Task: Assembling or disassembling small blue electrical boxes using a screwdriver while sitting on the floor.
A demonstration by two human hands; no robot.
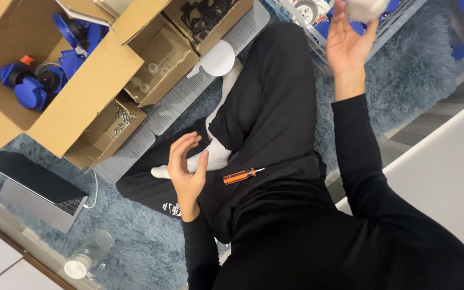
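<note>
Head view looks down on a person seated cross-legged in black clothes on a shaggy blue-grey rug (pixel 404 80). At far left, a big brown cardboard box (pixel 81 91) holds blue plastic socket parts (pixel 30 88); below it lie an open grey laptop (pixel 38 196) and a clear plastic bottle with a white cap (pixel 89 255) on its side. Beside the big box, smaller open cardboard boxes hold loose metal screws (pixel 122 119), small clear plastic caps (pixel 149 75) and black flat gaskets (pixel 208 13).

Near the middle, the left hand (pixel 186 172) hovers over the lap with its fingers loosely spread and curled, empty, just beside a white-socked foot (pixel 210 158). A small orange-handled screwdriver (pixel 240 175) rests on the black trouser leg just right of that hand, not touching it.

Further right, the right hand (pixel 345 40) is raised, fingers closed around a white rounded plastic part (pixel 363 8) at the top edge, above a white wire basket (pixel 388 27) of blue and white pieces.
</note>
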